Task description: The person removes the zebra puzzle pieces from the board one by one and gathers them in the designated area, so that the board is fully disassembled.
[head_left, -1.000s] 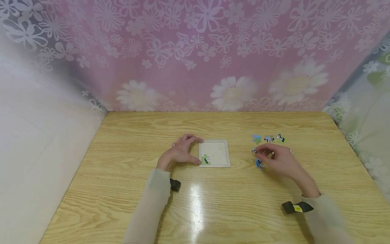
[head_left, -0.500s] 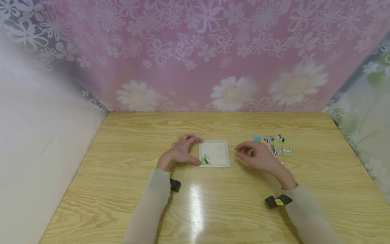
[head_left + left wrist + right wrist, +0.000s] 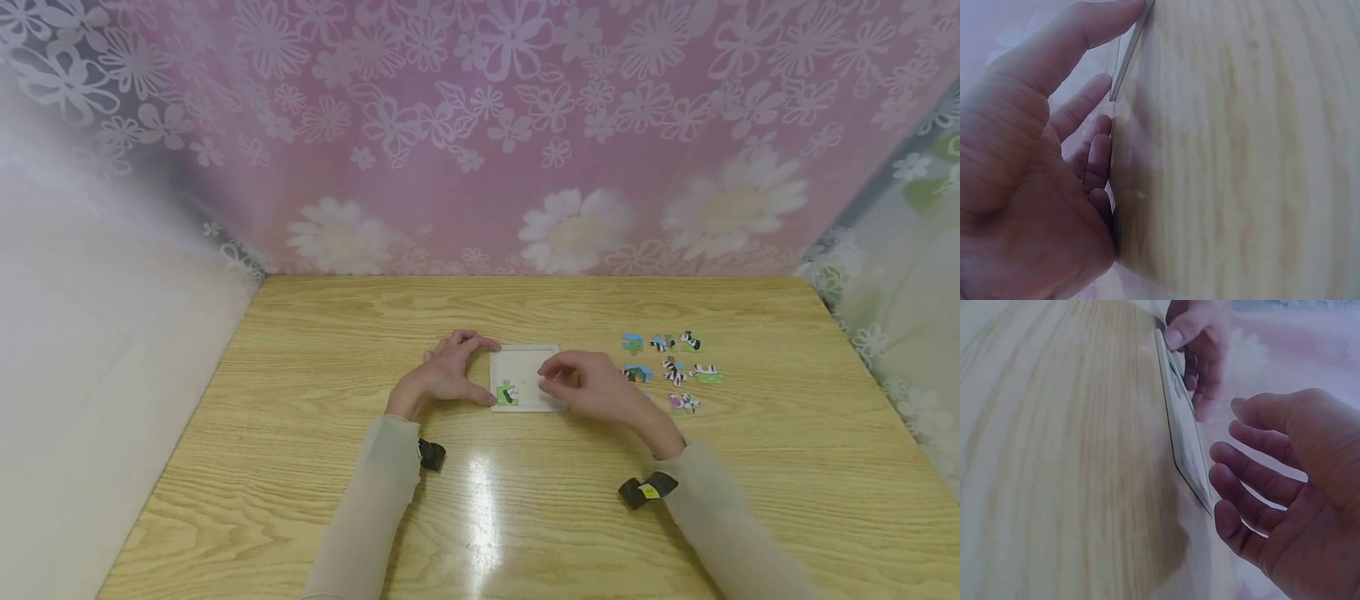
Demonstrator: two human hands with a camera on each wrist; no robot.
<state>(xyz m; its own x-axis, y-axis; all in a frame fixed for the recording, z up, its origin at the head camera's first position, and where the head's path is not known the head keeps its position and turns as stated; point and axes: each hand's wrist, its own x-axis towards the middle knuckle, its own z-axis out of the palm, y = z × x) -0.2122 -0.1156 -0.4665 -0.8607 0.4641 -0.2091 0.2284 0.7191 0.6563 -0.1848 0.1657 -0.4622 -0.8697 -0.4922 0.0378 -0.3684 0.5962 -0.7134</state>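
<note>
In the head view a square white puzzle tray [image 3: 523, 347] lies on the table. One green puzzle piece [image 3: 506, 394] with a dark and white print sits in its front left corner. My left hand [image 3: 447, 372] holds the tray's left side, thumb near the front corner and a finger at the back corner. Over the tray's right side hovers my right hand [image 3: 592, 385], fingers loosely bent. In the right wrist view a gap separates the thumb from the fingertips [image 3: 1221, 452], and no piece shows there. Several loose puzzle pieces [image 3: 674, 372] lie in rows to the right.
The wooden table [image 3: 375, 325] meets a pink flowered cloth [image 3: 540, 167] at its back edge. Pale cloth [image 3: 112, 333] hangs on the left and flowered cloth [image 3: 922, 250] on the right. Each wrist wears a black strap [image 3: 647, 490].
From the loose pieces, my right hand has moved left to the tray, uncovering most of the rows. My left hand and the tray have stayed still.
</note>
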